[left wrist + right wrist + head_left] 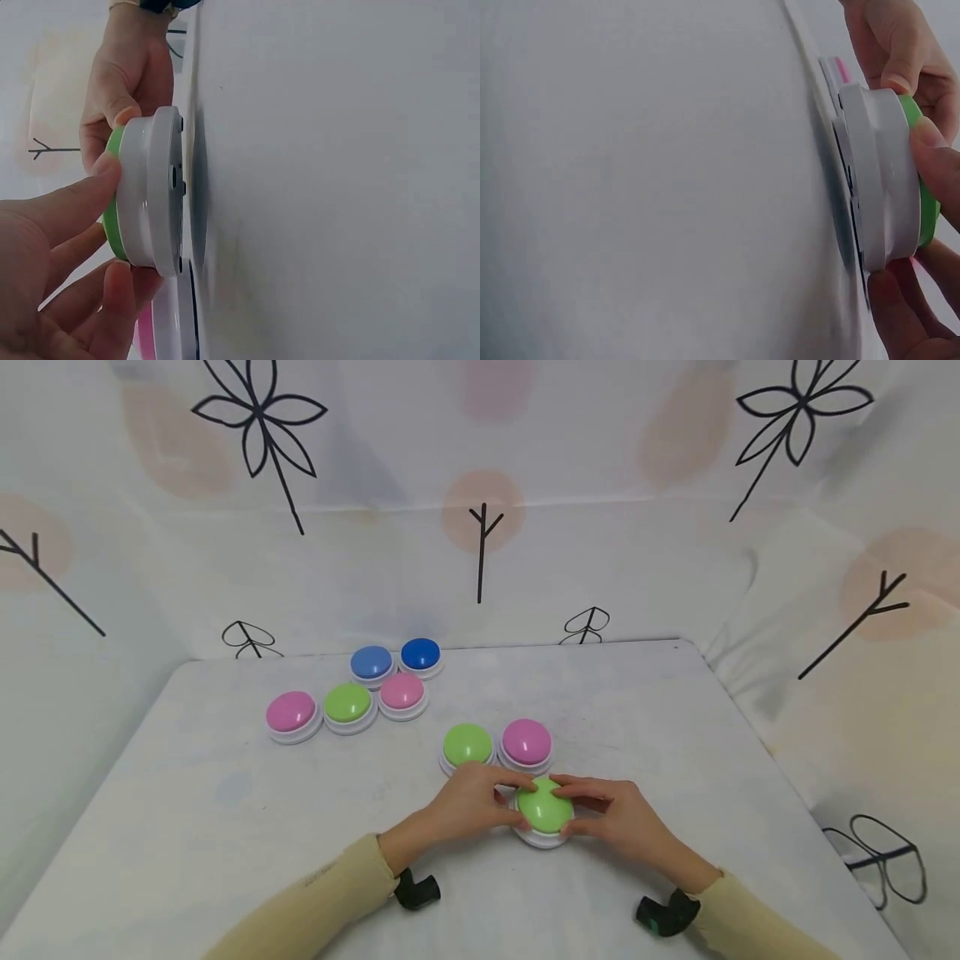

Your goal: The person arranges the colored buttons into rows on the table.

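Observation:
Both hands grip a round push button (pixel 545 807) with a green dome and a white base, one hand on each side. My left hand (pixel 474 798) holds its left side, and my right hand (pixel 613 814) pinches the right. In the left wrist view, the button's base (pixel 161 191) is tipped and stands slightly off the white tabletop, with a shadow beneath. Thumbs press near the edge of the green dome (pixel 924 195) in the right wrist view. Just beyond the held button sit another green button (pixel 467 744) and a magenta button (pixel 527 742), side by side.
Farther back on the left, a magenta button (pixel 291 712), a green button (pixel 348 702) and a pink button (pixel 402 691) form a row. Behind them are a light blue button (pixel 371 662) and a dark blue button (pixel 420 653). Patterned cloth (pixel 405 568) hangs around the white table (pixel 225 852).

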`<state>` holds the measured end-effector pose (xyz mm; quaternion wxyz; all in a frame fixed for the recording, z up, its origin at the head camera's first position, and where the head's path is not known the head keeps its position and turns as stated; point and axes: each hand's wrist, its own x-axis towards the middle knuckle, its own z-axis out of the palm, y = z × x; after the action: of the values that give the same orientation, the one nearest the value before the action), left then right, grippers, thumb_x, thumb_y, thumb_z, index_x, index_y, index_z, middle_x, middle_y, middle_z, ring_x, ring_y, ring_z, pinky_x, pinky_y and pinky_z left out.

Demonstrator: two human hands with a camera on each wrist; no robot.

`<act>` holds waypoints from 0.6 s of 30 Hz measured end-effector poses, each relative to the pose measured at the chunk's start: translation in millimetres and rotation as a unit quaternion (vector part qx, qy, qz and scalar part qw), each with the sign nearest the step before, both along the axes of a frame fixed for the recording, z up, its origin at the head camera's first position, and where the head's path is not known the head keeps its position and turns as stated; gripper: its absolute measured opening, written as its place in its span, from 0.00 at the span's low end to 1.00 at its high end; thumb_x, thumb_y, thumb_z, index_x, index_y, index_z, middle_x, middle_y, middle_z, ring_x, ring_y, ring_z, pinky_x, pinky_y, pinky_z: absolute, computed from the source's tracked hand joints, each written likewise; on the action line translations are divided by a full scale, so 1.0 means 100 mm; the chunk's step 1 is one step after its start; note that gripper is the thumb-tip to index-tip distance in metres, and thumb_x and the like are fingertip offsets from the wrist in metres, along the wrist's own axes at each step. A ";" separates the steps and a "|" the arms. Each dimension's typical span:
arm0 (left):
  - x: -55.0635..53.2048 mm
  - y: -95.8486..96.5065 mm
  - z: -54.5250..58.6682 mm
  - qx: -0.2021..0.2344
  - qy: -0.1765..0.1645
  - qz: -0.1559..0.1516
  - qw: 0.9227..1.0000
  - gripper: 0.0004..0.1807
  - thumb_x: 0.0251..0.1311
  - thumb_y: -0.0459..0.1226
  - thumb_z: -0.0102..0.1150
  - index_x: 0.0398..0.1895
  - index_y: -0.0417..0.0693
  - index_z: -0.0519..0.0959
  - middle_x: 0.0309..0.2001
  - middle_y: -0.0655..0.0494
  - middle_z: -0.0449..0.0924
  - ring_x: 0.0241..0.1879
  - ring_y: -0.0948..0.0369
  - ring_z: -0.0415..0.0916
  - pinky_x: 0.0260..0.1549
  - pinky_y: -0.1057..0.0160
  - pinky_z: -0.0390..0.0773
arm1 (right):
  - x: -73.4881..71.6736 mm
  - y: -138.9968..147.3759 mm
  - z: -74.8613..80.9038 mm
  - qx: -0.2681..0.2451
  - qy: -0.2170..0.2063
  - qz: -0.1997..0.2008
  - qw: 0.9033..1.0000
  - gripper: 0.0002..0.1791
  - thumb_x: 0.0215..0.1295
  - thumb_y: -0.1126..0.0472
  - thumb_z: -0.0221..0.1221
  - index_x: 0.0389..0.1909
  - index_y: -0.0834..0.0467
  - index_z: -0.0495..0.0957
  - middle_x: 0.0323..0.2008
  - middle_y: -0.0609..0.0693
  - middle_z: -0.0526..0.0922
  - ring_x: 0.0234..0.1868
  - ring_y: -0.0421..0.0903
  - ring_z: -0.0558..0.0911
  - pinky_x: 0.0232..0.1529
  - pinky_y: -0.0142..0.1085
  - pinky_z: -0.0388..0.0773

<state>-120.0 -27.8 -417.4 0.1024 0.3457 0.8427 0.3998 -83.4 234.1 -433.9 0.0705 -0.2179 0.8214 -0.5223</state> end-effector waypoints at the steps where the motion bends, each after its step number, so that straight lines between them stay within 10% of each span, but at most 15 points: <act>1: 0.00 0.04 0.00 -0.003 0.002 0.003 1.000 0.24 0.48 0.43 0.79 0.52 0.55 0.85 0.52 0.65 0.83 0.39 0.73 0.78 0.36 0.76 0.77 | 0.00 0.03 0.00 -0.001 0.006 -0.004 1.000 0.24 0.51 0.59 0.75 0.51 0.57 0.84 0.60 0.56 0.80 0.57 0.40 0.80 0.54 0.33 0.77; 14: -0.21 0.52 0.12 -0.032 0.015 -0.005 0.999 0.25 0.53 0.43 0.76 0.56 0.55 0.83 0.60 0.65 0.78 0.32 0.71 0.74 0.32 0.75 0.74 | -0.13 0.46 0.12 0.011 0.030 -0.038 0.999 0.24 0.51 0.65 0.75 0.51 0.60 0.84 0.61 0.60 0.78 0.56 0.33 0.79 0.54 0.34 0.77; 18: -0.32 0.63 0.16 -0.062 0.039 -0.018 0.997 0.26 0.55 0.43 0.75 0.58 0.55 0.82 0.62 0.65 0.77 0.45 0.70 0.78 0.44 0.75 0.75 | -0.21 0.54 0.12 0.011 0.046 -0.051 0.998 0.24 0.50 0.67 0.74 0.51 0.61 0.84 0.61 0.62 0.78 0.55 0.31 0.79 0.53 0.31 0.77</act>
<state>-151.6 35.6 -401.0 0.0977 0.3692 0.8630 0.3307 -104.0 287.9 -422.0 0.0081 -0.1984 0.8397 -0.5055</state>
